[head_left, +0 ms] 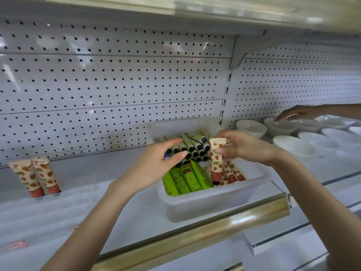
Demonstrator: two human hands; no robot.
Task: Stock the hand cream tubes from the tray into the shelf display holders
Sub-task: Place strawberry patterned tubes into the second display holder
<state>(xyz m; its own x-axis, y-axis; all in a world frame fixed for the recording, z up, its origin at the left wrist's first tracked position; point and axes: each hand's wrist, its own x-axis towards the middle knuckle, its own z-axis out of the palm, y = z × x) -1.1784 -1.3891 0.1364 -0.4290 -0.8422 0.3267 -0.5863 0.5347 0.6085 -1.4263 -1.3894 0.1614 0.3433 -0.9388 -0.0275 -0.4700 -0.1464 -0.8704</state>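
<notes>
Our right grip [246, 147] pinches a cream strawberry-print hand cream tube [217, 153], cap down, above the translucent white plastic tray [205, 200]. Our left grip [158, 163] hovers loose-fingered, seemingly empty. So light a pinch could drop the tube on the carry left to the matching standing tubes [36, 177].

There is a single view, from a wide-angle camera on the person's head. It faces forward and slightly down into a shelf bay from close by. The tray [214, 204] sits just right of centre, and both forearms [101, 212] enter from the bottom edge. The pegboard [117, 85] fills the upper half, the upper shelf [195, 8] crosses the top, and a gold rail [195, 234] slants along the bottom. Straight lines bow near the edges.
</notes>
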